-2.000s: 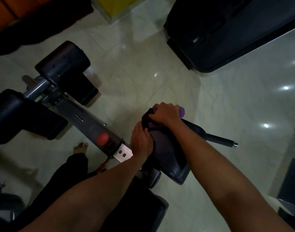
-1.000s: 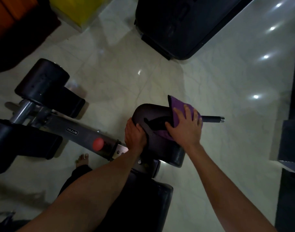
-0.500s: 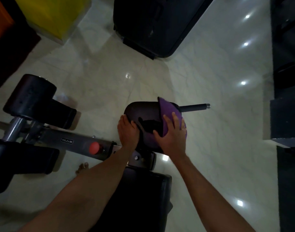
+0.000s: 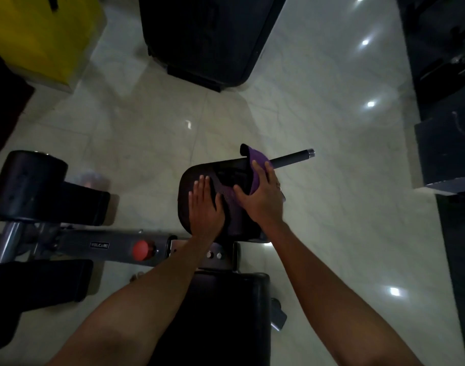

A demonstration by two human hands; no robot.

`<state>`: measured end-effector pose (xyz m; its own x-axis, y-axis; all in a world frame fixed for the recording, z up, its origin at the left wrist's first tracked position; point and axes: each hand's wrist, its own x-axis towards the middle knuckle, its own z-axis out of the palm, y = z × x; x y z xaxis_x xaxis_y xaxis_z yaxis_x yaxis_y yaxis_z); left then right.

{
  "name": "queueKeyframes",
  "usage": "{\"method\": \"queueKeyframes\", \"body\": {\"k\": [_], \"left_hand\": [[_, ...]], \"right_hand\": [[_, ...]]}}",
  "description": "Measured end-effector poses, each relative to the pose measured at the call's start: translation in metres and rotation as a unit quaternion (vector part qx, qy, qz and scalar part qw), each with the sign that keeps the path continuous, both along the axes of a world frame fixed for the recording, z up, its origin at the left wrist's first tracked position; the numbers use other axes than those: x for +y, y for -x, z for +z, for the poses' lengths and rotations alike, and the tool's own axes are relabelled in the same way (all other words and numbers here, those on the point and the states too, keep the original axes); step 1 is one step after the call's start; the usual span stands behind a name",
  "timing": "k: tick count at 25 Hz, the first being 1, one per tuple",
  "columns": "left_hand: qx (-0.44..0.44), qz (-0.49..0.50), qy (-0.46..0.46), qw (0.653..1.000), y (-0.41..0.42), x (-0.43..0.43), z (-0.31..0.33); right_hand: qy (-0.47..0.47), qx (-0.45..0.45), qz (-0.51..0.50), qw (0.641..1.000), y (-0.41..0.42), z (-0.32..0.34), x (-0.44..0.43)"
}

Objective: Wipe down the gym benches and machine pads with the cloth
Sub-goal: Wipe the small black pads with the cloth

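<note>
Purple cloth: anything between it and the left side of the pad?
Yes. The left hand lies flat on the left part of the pad, close beside the purple cloth that the right hand presses on the right part. A leftward sweep would likely meet it. Nothing else visible lies on the pad.

Reaches forward and down with the bare left forearm (image 4: 152,294) and the bare right forearm (image 4: 318,281), which draw closer toward the wrists. Lays the left hand (image 4: 205,204) flat, palm down, fingers straight and close together, pointing away. Presses the right hand (image 4: 261,196) palm down just beside it, fingers extended, thumb angled toward the left hand.
</note>
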<state>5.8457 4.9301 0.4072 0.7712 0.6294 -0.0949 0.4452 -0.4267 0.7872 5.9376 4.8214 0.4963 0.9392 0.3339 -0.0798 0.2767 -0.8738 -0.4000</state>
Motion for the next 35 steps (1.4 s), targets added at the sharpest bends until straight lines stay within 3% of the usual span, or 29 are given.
{"method": "queueKeyframes", "body": {"k": [4,8,10,12,14,16,20,22,25,29,35], "left_hand": [[-0.008,0.008,-0.003,1.000,-0.002,0.001,0.000],[-0.001,0.002,0.001,1.000,-0.002,0.003,0.000],[0.003,0.001,-0.007,1.000,-0.002,0.002,0.001],[0.011,0.002,-0.011,1.000,-0.001,0.002,0.001],[0.014,0.001,-0.010,1.000,-0.003,0.001,0.001],[0.017,-0.001,-0.013,1.000,-0.002,0.001,0.002],[0.018,-0.007,-0.019,1.000,-0.001,0.003,0.002],[0.020,-0.009,-0.026,0.999,0.000,0.002,0.004],[0.018,0.002,-0.004,1.000,-0.001,0.002,0.010],[0.020,0.003,-0.005,1.000,0.000,0.000,0.009],[0.033,-0.012,-0.006,0.999,-0.001,0.003,0.010]], "right_hand": [[-0.042,0.051,-0.111,0.992,-0.038,0.006,0.025],[0.083,-0.043,0.009,0.996,-0.011,-0.005,0.029],[0.039,-0.035,0.003,0.999,-0.005,-0.003,0.021],[-0.045,0.024,-0.070,0.996,-0.017,-0.002,0.013],[-0.121,0.126,-0.172,0.969,-0.036,0.004,0.008],[-0.134,0.159,-0.209,0.956,-0.030,0.010,0.006],[0.004,0.014,-0.048,0.999,0.038,0.004,-0.008],[-0.008,0.009,-0.016,1.000,0.050,-0.002,-0.021],[-0.112,0.084,-0.087,0.986,0.035,0.005,-0.031],[-0.210,0.207,-0.260,0.920,0.026,0.007,-0.035],[-0.076,0.013,-0.248,0.966,0.103,-0.006,-0.010]]}}
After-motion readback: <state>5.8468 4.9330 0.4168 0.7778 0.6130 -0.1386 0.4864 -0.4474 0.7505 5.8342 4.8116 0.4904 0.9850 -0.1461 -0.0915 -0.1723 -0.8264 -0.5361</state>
